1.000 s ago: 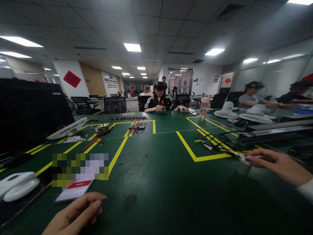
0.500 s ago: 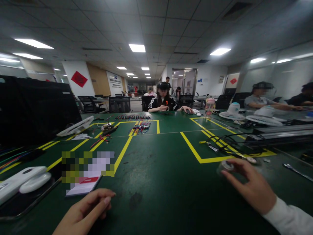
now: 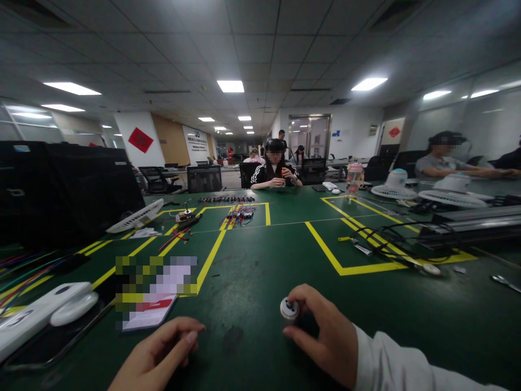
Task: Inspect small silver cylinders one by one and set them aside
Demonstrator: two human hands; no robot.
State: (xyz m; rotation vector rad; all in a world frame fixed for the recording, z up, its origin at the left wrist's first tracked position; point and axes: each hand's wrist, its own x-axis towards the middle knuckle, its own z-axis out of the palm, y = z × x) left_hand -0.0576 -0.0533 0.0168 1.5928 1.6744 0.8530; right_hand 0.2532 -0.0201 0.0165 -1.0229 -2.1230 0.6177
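My right hand [image 3: 325,331] grips a small silver metal cylinder [image 3: 289,310] between thumb and fingers. The cylinder looks upright, with a pale rim and a dark hub on top. It is at or just above the green table, right of a dark smudge; whether it touches the table I cannot tell. My left hand [image 3: 160,353] is at the lower left, its fingers curled and the thumb close to the index finger, with nothing visible in them. Just beyond it lies a white and red booklet or card [image 3: 157,309], partly blurred out.
At left sit a white device [image 3: 52,304], a dark phone-like slab [image 3: 49,347] and a black case [image 3: 69,190]. Wire bundles [image 3: 240,214] lie on the green table [image 3: 252,260]. Black cables [image 3: 386,244], fans [image 3: 394,184] and a bottle [image 3: 355,179] are at right. A person [image 3: 277,168] sits opposite.
My right hand has carried the cylinder from the right toward the middle, nearer to my left hand. The view shifted slightly. The person opposite has brought both hands together around something orange.
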